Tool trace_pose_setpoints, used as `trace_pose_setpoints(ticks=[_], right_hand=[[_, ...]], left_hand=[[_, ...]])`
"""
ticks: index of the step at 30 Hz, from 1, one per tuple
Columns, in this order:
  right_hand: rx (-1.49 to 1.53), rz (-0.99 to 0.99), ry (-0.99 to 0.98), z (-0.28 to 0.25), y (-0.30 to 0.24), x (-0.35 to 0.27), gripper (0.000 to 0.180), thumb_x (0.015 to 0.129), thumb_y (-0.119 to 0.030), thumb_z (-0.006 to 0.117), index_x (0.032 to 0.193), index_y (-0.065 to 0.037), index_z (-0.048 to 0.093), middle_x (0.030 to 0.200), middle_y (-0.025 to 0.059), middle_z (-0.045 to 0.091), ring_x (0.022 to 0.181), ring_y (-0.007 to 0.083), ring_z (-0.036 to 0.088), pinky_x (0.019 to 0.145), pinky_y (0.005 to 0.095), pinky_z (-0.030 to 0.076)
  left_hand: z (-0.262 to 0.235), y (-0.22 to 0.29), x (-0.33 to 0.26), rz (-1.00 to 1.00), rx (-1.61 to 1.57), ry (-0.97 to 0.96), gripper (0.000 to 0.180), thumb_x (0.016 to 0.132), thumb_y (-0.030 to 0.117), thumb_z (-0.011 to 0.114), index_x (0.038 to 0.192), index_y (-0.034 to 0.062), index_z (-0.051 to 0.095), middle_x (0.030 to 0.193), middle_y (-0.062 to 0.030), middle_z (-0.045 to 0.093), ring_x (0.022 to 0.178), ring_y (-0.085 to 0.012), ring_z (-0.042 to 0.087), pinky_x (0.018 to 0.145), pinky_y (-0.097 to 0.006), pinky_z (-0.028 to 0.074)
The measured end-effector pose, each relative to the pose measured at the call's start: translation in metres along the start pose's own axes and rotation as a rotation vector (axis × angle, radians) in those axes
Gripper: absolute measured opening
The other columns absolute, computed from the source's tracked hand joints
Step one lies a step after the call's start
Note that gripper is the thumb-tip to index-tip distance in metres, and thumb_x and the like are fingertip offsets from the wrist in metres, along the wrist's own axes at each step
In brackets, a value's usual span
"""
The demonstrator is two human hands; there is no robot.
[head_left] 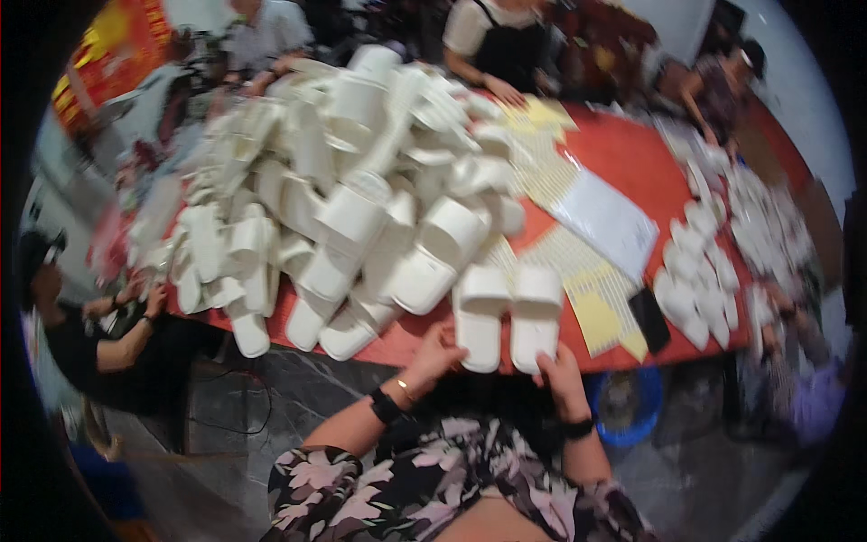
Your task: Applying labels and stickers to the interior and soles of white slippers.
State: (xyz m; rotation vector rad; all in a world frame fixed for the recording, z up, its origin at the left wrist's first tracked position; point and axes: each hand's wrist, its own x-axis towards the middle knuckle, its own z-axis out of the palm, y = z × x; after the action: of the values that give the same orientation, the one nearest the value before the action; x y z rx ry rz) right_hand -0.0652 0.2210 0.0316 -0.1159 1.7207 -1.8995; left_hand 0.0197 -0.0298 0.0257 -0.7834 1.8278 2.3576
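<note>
Two white slide slippers lie side by side at the near edge of the red table, toes pointing away from me. My left hand (437, 350) is closed at the heel of the left slipper (479, 339), its fingertips at the outer edge. At the heel of the right slipper (535, 330), my right hand (562, 372) grips the outer edge with the thumb on top. A big heap of loose white slippers (348, 221) rises just left of and beyond the pair. To the right, yellow printed sheets (596, 316) lie next to the slipper.
On the red table (623, 154) are a white plastic-wrapped packet (607, 221), a black phone (647, 321) and a cluster of white slippers (695, 280). Under the edge stands a blue basin (632, 406). Several people are around the table, one in a black apron (501, 45).
</note>
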Motion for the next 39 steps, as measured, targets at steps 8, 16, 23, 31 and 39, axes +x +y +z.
trace_pose_setpoints(ticks=[8, 16, 23, 31, 39], right_hand=[[-0.760, 0.006, 0.248, -0.005, 0.003, -0.006, 0.048, 0.083, -0.028, 0.072, 0.115, 0.003, 0.054, 0.103, 0.0287, 0.066, 0.100, 0.0414, 0.066, 0.086, 0.0469, 0.051], [-0.934, -0.384, 0.323, 0.003, 0.009, 0.003, 0.040, 0.080, -0.017, 0.072, 0.115, -0.003, 0.057, 0.102, 0.0176, 0.057, 0.091, 0.0357, 0.064, 0.079, 0.0455, 0.051], [-0.946, -0.351, 0.260, 0.021, 0.017, 0.024, 0.028, 0.079, -0.007, 0.069, 0.106, -0.006, 0.060, 0.097, 0.0172, 0.060, 0.089, 0.0372, 0.063, 0.077, 0.0469, 0.051], [-0.975, -0.281, 0.249, 0.021, 0.009, 0.023, 0.024, 0.080, -0.005, 0.068, 0.102, -0.005, 0.060, 0.096, 0.0179, 0.059, 0.089, 0.0385, 0.062, 0.079, 0.0459, 0.051], [-0.877, -0.302, 0.269, 0.021, 0.008, 0.024, 0.023, 0.079, -0.004, 0.069, 0.100, -0.005, 0.060, 0.094, 0.0163, 0.058, 0.088, 0.0353, 0.063, 0.077, 0.0435, 0.051]], left_hand=[[-0.009, -0.013, -0.016, 0.508, 0.731, 0.108, 0.054, 0.076, 0.009, 0.076, 0.123, -0.0022, 0.051, 0.089, -0.0109, 0.062, 0.068, -0.0207, 0.059, 0.063, -0.035, 0.050], [0.015, -0.002, -0.013, 0.959, 1.008, 0.000, 0.033, 0.081, 0.015, 0.073, 0.112, 0.0064, 0.062, 0.099, -0.0124, 0.062, 0.092, -0.0305, 0.060, 0.079, -0.041, 0.048], [0.036, -0.010, 0.017, 0.981, 1.123, -0.201, 0.048, 0.082, 0.028, 0.072, 0.124, 0.0085, 0.059, 0.130, -0.0132, 0.055, 0.122, -0.0324, 0.050, 0.102, -0.044, 0.038], [0.044, -0.008, 0.018, 0.951, 1.215, -0.211, 0.054, 0.084, 0.037, 0.069, 0.128, 0.0095, 0.055, 0.131, -0.0125, 0.053, 0.124, -0.0314, 0.048, 0.104, -0.045, 0.037], [0.045, -0.007, 0.019, 0.947, 1.221, -0.209, 0.055, 0.082, 0.037, 0.070, 0.127, 0.0095, 0.056, 0.130, -0.0117, 0.054, 0.124, -0.0308, 0.048, 0.104, -0.044, 0.037]])
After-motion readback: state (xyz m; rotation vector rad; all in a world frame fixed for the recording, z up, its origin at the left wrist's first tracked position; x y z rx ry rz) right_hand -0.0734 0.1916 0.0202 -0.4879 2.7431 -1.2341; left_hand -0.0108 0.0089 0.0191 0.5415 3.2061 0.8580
